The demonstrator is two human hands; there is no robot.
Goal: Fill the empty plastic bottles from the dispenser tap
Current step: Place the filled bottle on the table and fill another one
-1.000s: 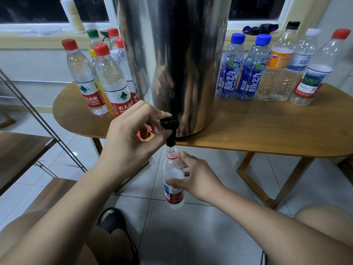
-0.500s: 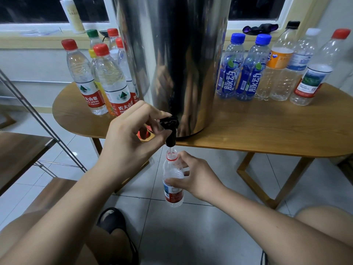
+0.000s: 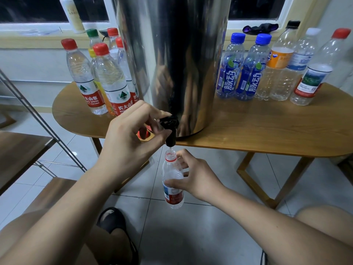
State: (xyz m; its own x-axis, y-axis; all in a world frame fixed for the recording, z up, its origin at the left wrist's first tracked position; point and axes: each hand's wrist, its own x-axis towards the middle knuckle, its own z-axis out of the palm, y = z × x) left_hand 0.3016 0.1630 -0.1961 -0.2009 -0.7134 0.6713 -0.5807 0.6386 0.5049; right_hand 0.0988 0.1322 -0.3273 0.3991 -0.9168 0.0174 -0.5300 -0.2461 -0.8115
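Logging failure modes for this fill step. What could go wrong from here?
1. The right hand holds the bottle in mid-air with its narrow mouth under the tap; a small drift could send water onto the floor tiles.
2. The level in the clear bottle is hard to read; if the left hand releases the tap late, it may overflow.
3. Wet tiles near the sandalled foot could be slippery.

Both bare forearms reach forward from the lower edge. The left hand (image 3: 129, 144) is the higher one, its fingers (image 3: 147, 109) and thumb curled round the tap (image 3: 170, 127). The right hand (image 3: 198, 176), lower, grips the bottle (image 3: 172, 196) upright, thumb across its front.
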